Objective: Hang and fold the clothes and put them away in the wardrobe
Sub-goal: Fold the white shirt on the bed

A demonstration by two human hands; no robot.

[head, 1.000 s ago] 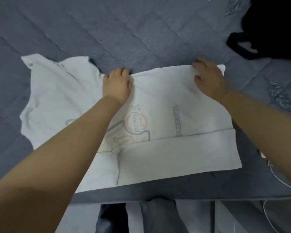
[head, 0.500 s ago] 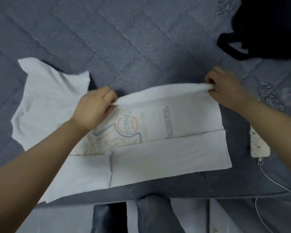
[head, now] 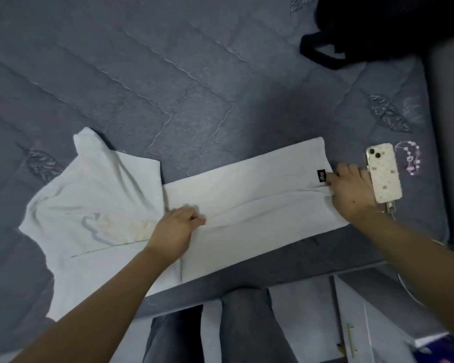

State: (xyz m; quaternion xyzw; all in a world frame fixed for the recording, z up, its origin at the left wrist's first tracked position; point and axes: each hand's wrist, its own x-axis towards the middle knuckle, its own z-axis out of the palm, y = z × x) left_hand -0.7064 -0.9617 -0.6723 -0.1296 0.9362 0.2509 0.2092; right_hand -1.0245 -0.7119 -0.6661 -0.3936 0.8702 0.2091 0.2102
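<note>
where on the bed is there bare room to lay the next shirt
Free: the quilt beyond the shirt, left of the black bag. Crowded: the right edge, where the phone and a bead charm lie beside the right hand; the left hand pins the shirt's middle.

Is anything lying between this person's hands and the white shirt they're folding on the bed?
Nothing visible. The left hand and the right hand both grip the white printed T-shirt directly. The patterned white phone lies on the grey quilted bedcover just beyond the right hand, off the shirt.
</note>
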